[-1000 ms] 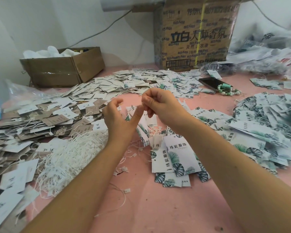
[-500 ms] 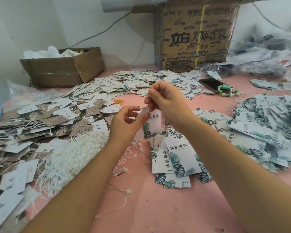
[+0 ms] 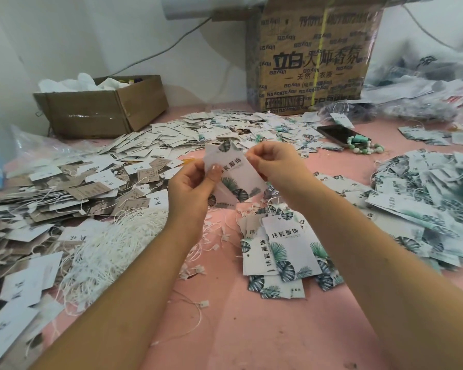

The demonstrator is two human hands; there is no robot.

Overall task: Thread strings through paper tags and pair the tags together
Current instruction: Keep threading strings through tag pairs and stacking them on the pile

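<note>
Both hands pinch one leafy tag above the pink table. Left hand grips its left edge with the thumb on top, right hand nips the far corner.

Wall: you face plain white, far beyond your grip.
Surface: pink tabletop spreads below it.
Boxes: large printed carton behind-right, low open box behind-left.
Cable: possibly a wire, crossing the wall.

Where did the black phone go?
The black phone lies far back on the right of the pink table, beside a green bead bracelet and in front of the big printed cardboard box.
</note>
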